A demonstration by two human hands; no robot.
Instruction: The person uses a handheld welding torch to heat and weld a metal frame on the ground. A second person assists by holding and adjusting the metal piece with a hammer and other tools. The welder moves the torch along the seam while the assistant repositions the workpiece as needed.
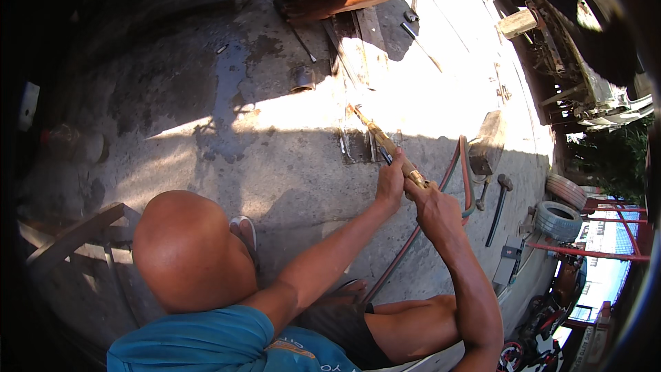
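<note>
A brass-coloured gas cutting torch (381,136) is held out in front of me at a slant, its tip toward the far left. My left hand (390,180) is wrapped round its handle. Closer to me, my right hand (436,208) is closed at the torch's rear end, where the valves are partly hidden by fingers. Red and green hoses (457,165) loop on the ground beside my right hand. Beyond the torch tip, a long metal piece (344,52) lies on the concrete, partly in glaring sunlight.
Across from me a person in red bends down, one hand (303,7) near the ground. A short pipe piece (303,78) and a rod (421,47) lie ahead. On the right are a wooden block (487,143), a hammer (499,208), tires (558,220) and a motorcycle (544,324).
</note>
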